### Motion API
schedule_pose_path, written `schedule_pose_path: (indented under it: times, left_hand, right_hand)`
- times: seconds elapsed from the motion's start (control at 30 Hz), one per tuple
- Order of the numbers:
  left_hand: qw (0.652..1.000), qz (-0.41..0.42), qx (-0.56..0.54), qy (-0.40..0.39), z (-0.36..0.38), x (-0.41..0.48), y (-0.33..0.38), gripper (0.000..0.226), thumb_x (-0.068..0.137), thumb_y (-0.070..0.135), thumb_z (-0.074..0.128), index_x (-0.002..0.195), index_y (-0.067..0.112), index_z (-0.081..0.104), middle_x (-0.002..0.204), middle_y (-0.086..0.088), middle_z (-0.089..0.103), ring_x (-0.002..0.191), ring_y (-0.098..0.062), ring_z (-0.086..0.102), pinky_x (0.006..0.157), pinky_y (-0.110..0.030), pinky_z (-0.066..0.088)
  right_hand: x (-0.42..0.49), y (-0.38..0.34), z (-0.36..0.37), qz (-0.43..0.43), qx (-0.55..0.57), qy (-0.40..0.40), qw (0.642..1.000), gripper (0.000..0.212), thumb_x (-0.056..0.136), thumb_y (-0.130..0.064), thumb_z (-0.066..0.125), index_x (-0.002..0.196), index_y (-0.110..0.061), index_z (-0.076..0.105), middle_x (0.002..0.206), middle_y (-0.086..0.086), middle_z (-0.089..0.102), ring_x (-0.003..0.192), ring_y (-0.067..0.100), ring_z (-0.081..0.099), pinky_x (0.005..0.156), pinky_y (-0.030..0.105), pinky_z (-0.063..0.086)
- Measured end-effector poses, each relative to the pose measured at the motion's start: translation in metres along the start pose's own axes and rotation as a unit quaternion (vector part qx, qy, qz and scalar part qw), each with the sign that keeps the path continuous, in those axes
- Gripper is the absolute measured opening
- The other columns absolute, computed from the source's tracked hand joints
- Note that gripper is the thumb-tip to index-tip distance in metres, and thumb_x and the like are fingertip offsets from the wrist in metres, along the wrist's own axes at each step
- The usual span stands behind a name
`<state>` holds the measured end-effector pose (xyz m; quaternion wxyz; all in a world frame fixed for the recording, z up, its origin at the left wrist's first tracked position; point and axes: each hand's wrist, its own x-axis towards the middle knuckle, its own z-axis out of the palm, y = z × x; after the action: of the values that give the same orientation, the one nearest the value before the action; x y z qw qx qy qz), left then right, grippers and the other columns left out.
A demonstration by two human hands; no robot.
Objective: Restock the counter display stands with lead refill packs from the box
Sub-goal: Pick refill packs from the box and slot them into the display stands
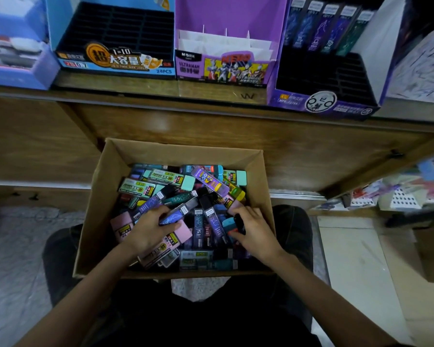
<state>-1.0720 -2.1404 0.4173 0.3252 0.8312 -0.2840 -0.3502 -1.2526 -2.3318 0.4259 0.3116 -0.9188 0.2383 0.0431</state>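
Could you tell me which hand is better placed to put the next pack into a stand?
Left, probably: the left hand grips a blue constellation pack like those in the dark purple stand; the right hand pinches only a small black item.

On my screen the box [95, 204] reads as plain brown cardboard, matt and slightly fibrous, raw at its cut edges. The refill packs [160, 179] inside are smooth hard plastic with glossy printed labels that catch the light. The blue pack [178, 214] gripped by the left hand [148, 231] shines the same way, while the black pack [239, 221] pinched by the right hand [253, 229] looks like duller plastic. I see the display stands [226, 11] as printed card with a soft sheen, two holding matt black plastic trays [125, 28]. The counter [210, 126] is varnished wood, its grain showing.
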Motion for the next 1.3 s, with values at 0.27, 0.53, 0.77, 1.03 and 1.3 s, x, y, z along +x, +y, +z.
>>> schedule_pose_path:
  times: [0.27,0.53,0.77,1.03,1.3]
  left_hand:
    - [0.995,-0.027,-0.094,0.033,-0.004,-0.006,-0.002,0.017,0.09,0.022,0.061,0.099,0.013,0.05,0.088,-0.002,0.064,0.077,-0.016,0.062,0.064,-0.026,0.047]
    - [0.979,0.014,-0.196,0.061,-0.005,-0.011,0.026,0.014,0.092,0.007,0.056,0.096,-0.001,0.044,0.061,-0.01,0.049,0.048,-0.014,0.046,0.047,-0.024,0.04]
    - [0.963,0.01,-0.269,0.002,0.007,-0.011,0.052,0.022,0.09,0.024,0.06,0.09,0.007,0.046,0.054,0.004,0.038,0.047,-0.011,0.039,0.052,-0.028,0.041]
    - [0.948,0.021,-0.315,-0.027,0.01,-0.008,0.095,0.043,0.074,0.039,0.068,0.109,0.02,0.052,0.086,0.006,0.067,0.078,-0.012,0.065,0.069,-0.022,0.051]
    - [0.944,0.008,-0.33,-0.008,0.008,-0.007,0.113,0.042,0.07,0.038,0.075,0.103,0.019,0.058,0.093,-0.018,0.068,0.074,-0.029,0.056,0.058,-0.037,0.043]
  right_hand:
    - [0.002,-0.003,-0.003,0.148,0.271,-0.025,0.951,0.045,0.076,0.0,0.073,0.115,-0.014,0.055,0.104,-0.007,0.057,0.099,0.006,0.053,0.071,0.0,0.04]
    - [0.008,0.003,-0.001,0.147,0.213,-0.085,0.962,0.036,0.089,-0.009,0.061,0.123,-0.013,0.05,0.118,0.004,0.058,0.106,0.012,0.053,0.086,0.019,0.042]
    - [0.014,-0.005,-0.026,0.15,0.344,0.023,0.927,0.022,0.094,-0.005,0.052,0.115,-0.004,0.048,0.11,0.016,0.057,0.097,0.016,0.054,0.079,0.023,0.046]
    - [0.033,-0.045,-0.072,0.075,0.584,0.012,0.808,0.015,0.092,-0.008,0.054,0.107,-0.009,0.054,0.096,0.004,0.064,0.089,0.011,0.064,0.076,0.024,0.053]
    - [0.032,-0.07,-0.078,0.079,0.628,-0.02,0.774,0.016,0.094,-0.013,0.053,0.109,-0.014,0.058,0.099,0.009,0.069,0.086,0.019,0.068,0.066,0.033,0.055]
